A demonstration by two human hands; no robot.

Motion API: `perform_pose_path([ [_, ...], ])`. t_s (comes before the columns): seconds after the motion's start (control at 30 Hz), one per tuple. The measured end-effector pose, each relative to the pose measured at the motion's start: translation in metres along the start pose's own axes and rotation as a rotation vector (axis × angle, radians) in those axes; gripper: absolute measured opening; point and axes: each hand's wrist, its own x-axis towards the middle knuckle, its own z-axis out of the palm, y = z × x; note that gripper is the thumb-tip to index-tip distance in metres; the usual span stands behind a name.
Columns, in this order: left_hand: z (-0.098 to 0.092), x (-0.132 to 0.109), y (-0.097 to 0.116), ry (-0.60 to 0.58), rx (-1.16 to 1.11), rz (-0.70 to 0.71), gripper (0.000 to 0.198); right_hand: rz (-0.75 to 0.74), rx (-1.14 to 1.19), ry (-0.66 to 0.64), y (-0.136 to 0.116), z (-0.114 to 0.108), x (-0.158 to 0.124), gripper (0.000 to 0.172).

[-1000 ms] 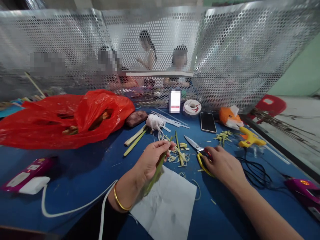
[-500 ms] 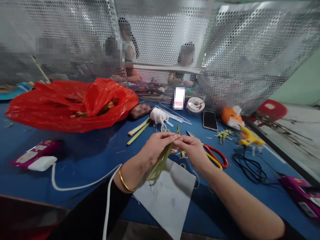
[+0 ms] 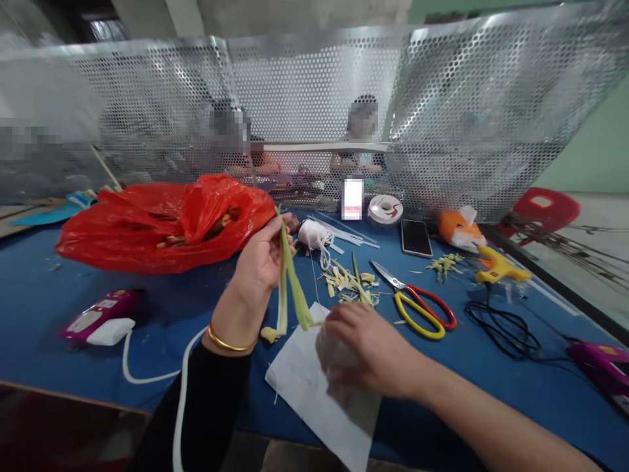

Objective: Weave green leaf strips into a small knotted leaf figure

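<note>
My left hand (image 3: 263,257) is raised above the blue table (image 3: 206,298) and pinches the top of a split green stalk (image 3: 289,282), whose strips hang down toward the white paper sheet (image 3: 307,383). My right hand (image 3: 361,351) rests on that sheet, fingers curled over something pale and crumpled that I cannot make out. Scissors with red and yellow handles (image 3: 417,305) lie just right of my right hand. A heap of yellow-green trimmings (image 3: 348,283) sits behind the paper.
A red plastic bag (image 3: 162,226) fills the left back. A phone (image 3: 415,236), tape roll (image 3: 385,210), white string bundle (image 3: 314,235), yellow glue gun (image 3: 498,265) with black cord (image 3: 501,328), and purple devices (image 3: 101,311) lie around. Perforated metal screens (image 3: 442,118) wall the back, with people behind.
My left hand lifted the stalk up and to the left. My right hand left the stalk tip and dropped onto the paper. The scissors lie where the right hand left them.
</note>
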Motion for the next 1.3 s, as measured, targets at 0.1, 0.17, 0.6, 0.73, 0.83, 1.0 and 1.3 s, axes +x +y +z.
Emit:
perform_pose_path([
  [0.1, -0.009, 0.012, 0.005, 0.101, -0.039, 0.031, 0.016, -0.156, 0.119, -0.095, -0.019, 0.014, -0.001, 0.062],
  [0.17, -0.017, 0.020, 0.002, 0.127, -0.043, -0.004, 0.019, -0.191, 0.123, -0.100, -0.014, 0.018, 0.001, 0.048],
  [0.6, -0.024, 0.025, -0.021, 0.080, -0.025, -0.207, 0.014, -0.182, 0.016, 0.007, -0.005, 0.018, 0.001, 0.062],
  [0.73, -0.026, 0.026, -0.022, 0.062, -0.032, -0.223, 0.017, -0.267, 0.058, -0.113, -0.020, 0.034, 0.001, 0.044],
  [0.83, -0.026, 0.026, -0.022, 0.060, -0.031, -0.239, 0.017, -0.179, 0.013, -0.082, -0.007, 0.027, 0.004, 0.027],
  [1.0, -0.026, 0.025, -0.017, 0.077, -0.025, -0.242, 0.016, -0.025, -0.079, 0.027, 0.011, 0.008, 0.005, 0.017],
  [1.3, -0.025, 0.026, -0.010, 0.094, -0.049, -0.212, 0.020, -0.073, -0.110, -0.188, -0.030, 0.027, -0.002, 0.014],
])
